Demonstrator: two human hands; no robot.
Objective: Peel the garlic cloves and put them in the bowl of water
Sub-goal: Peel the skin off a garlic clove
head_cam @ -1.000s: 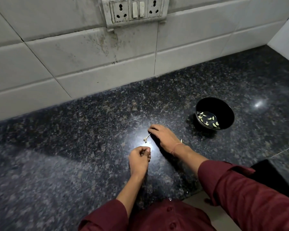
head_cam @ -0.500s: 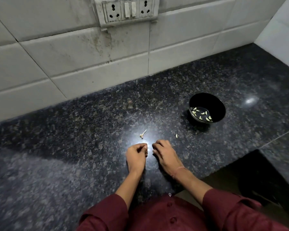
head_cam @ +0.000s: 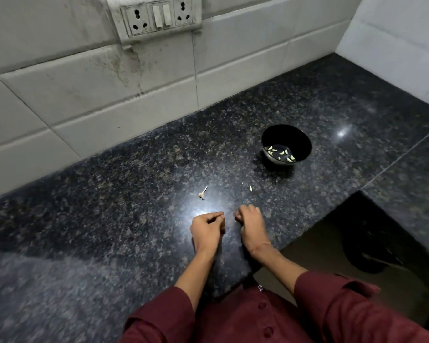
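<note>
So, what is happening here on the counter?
A person holds both hands close together over the dark counter. The left hand and right hand have curled fingers, probably peeling a garlic clove, but what they hold is hidden. A black bowl further right already has several peeled cloves in water. One loose clove and a dry garlic stalk lie on the counter beyond the hands.
</note>
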